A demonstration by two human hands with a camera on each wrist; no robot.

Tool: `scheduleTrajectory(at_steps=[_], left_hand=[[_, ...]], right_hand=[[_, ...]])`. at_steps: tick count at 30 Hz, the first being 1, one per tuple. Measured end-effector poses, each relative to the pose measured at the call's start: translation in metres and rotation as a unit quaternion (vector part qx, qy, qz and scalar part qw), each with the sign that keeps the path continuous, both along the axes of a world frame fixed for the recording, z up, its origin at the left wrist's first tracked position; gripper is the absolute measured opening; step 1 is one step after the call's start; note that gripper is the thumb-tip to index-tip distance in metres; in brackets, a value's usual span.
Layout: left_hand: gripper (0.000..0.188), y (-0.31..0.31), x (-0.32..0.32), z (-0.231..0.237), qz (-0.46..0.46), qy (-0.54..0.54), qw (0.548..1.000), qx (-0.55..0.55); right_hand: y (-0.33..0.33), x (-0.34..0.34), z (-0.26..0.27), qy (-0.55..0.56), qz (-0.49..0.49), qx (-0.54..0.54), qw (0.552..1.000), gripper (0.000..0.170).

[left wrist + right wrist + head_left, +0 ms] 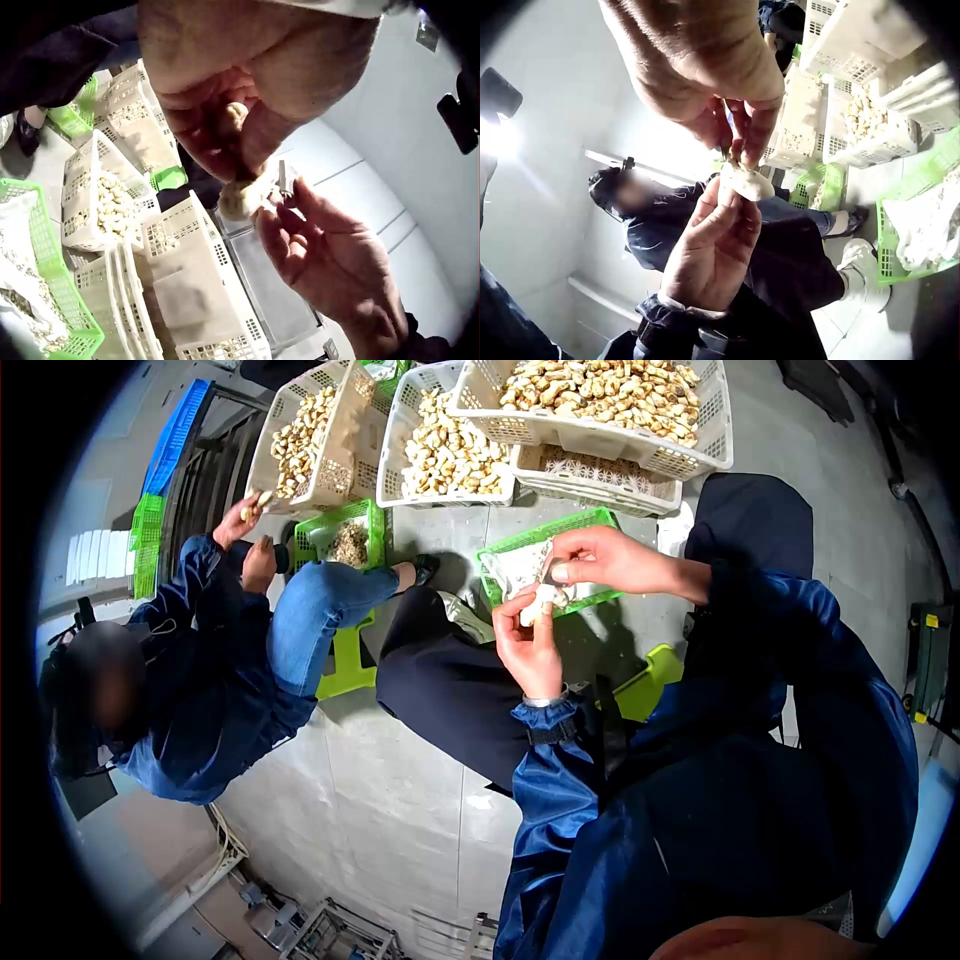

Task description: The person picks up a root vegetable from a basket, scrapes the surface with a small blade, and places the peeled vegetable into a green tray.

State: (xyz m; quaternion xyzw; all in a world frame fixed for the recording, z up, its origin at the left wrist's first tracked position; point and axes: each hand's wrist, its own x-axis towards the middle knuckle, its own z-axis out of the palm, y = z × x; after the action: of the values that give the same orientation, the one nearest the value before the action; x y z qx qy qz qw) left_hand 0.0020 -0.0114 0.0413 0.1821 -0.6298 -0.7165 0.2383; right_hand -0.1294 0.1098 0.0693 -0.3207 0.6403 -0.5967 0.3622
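My left hand [530, 650] pinches a pale mushroom [541, 604] between thumb and fingers, above a green basket. Tucked in the same palm is a second, tan mushroom [235, 116], partly hidden by the fingers. My right hand [625, 563] grips a small metal blade [286, 180] close to the mushroom; in the head view the blade [545, 563] points down toward it. Most of the blade's grip is hidden by my fingers. In the right wrist view, the right fingertips [754, 154] are right at the top of the mushroom.
Below my hands, the green basket [600, 517] holds a white liner with trimmings. White crates of mushrooms [455, 450] stand beyond it, one on a stack [600, 485]. At left sits another person [200, 670] holding a mushroom, beside a second green basket [377, 535].
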Motion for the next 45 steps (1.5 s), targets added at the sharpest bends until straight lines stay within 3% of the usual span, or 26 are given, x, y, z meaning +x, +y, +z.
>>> scheduleTrajectory(at_steps=[1, 3, 5, 7, 11, 13, 17, 19, 22, 23, 25, 27, 29, 33, 35, 37, 39, 41, 43, 45], left_hand=[[0.022, 0.0, 0.001, -0.001, 0.003, 0.006, 1.0, -0.001], [0.023, 0.0, 0.002, -0.002, -0.008, 0.004, 1.0, 0.022], [0.024, 0.001, 0.002, -0.003, -0.022, 0.002, 0.999, 0.044], [0.024, 0.001, 0.002, -0.005, -0.043, 0.001, 0.992, 0.122], [0.024, 0.001, 0.001, -0.001, -0.028, 0.003, 0.996, 0.086], [0.023, 0.001, 0.0, 0.0, -0.031, 0.009, 0.996, 0.08], [0.022, -0.001, 0.002, -0.003, -0.031, 0.001, 0.997, 0.074], [0.021, -0.001, 0.002, -0.004, -0.024, -0.001, 0.997, 0.079], [0.021, -0.003, 0.004, -0.009, -0.032, -0.004, 0.998, 0.054], [0.021, -0.003, 0.005, -0.01, -0.035, -0.013, 0.998, 0.049], [0.022, -0.002, 0.005, -0.009, -0.039, -0.02, 0.998, 0.043], [0.022, -0.001, 0.004, -0.006, -0.048, 0.003, 0.996, 0.08], [0.021, -0.001, 0.004, -0.004, -0.042, 0.0, 0.996, 0.081], [0.019, 0.0, 0.005, 0.001, -0.045, -0.008, 0.998, 0.047], [0.019, 0.001, 0.005, 0.001, -0.049, 0.0, 0.997, 0.06], [0.019, 0.0, 0.005, -0.002, -0.051, 0.008, 0.996, 0.073], [0.02, -0.002, 0.004, -0.005, -0.045, -0.001, 0.996, 0.071], [0.021, -0.001, 0.005, -0.002, -0.053, -0.001, 0.996, 0.075], [0.022, 0.0, 0.005, -0.003, -0.081, 0.014, 0.992, 0.099], [0.022, 0.001, 0.006, -0.005, -0.083, 0.034, 0.99, 0.112]], right_hand=[[0.0, 0.001, 0.001, -0.001, 0.001, 0.0, 1.0, 0.011], [0.002, 0.003, 0.006, 0.207, 0.019, 0.033, 0.978, 0.013], [0.004, 0.001, 0.005, 0.08, -0.018, 0.072, 0.994, 0.014], [0.006, -0.001, 0.007, 0.071, -0.024, 0.06, 0.995, 0.014], [0.004, -0.002, 0.008, -0.027, -0.008, 0.001, 1.0, 0.015], [0.007, -0.005, 0.01, 0.078, 0.036, 0.038, 0.996, 0.015], [0.004, -0.003, 0.004, -0.023, 0.011, 0.008, 1.0, 0.012], [0.006, -0.004, 0.002, 0.027, 0.032, 0.018, 0.999, 0.012], [0.002, 0.002, 0.008, 0.209, 0.063, 0.016, 0.976, 0.012], [0.002, 0.002, 0.002, 0.209, 0.062, 0.016, 0.976, 0.012], [0.003, 0.0, -0.005, -0.007, -0.003, 0.021, 1.0, 0.012], [0.003, -0.003, -0.01, 0.012, -0.029, 0.001, 1.0, 0.015], [0.005, -0.003, -0.009, -0.043, 0.018, 0.027, 0.999, 0.014], [0.007, -0.004, -0.004, 0.037, 0.043, 0.065, 0.996, 0.014], [0.008, -0.007, -0.007, 0.02, 0.047, 0.053, 0.997, 0.013], [0.008, -0.008, -0.007, -0.092, 0.04, -0.003, 0.995, 0.013], [0.008, -0.007, -0.008, -0.081, 0.041, -0.021, 0.996, 0.013], [0.007, -0.002, -0.005, 0.087, 0.019, 0.037, 0.995, 0.015], [0.006, -0.005, -0.003, -0.073, 0.0, -0.006, 0.997, 0.015], [0.007, -0.007, -0.001, -0.144, -0.006, -0.045, 0.989, 0.014]])
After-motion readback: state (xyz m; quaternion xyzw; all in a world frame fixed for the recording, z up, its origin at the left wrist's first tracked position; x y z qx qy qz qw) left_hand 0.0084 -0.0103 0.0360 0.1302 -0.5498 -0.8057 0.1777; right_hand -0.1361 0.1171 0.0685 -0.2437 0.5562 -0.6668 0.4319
